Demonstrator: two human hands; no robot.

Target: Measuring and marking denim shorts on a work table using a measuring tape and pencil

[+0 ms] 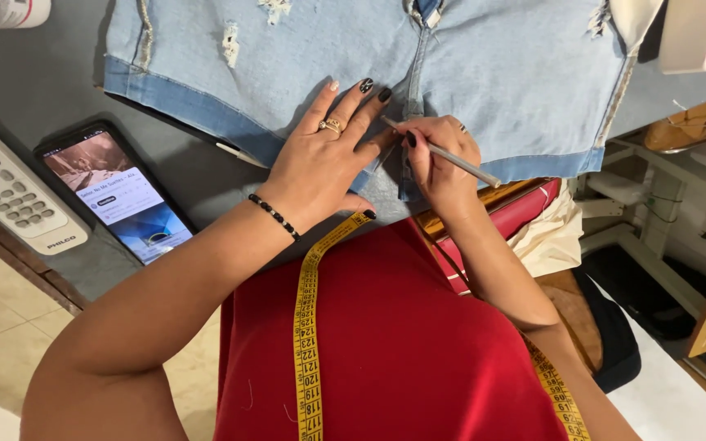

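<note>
Light blue ripped denim shorts lie spread on a grey table, the darker hems toward me. My left hand presses flat on the left leg near the crotch seam, fingers apart, with a ring and a black bead bracelet. My right hand grips a thin grey pencil-like tool whose tip touches the fabric at the seam beside my left fingers. A yellow measuring tape hangs round my neck over a red top.
A phone with a lit screen and a white remote control lie at the table's left edge. A small white stick rests beside the hem. A white machine corner is at top right; shelving and bags sit below right.
</note>
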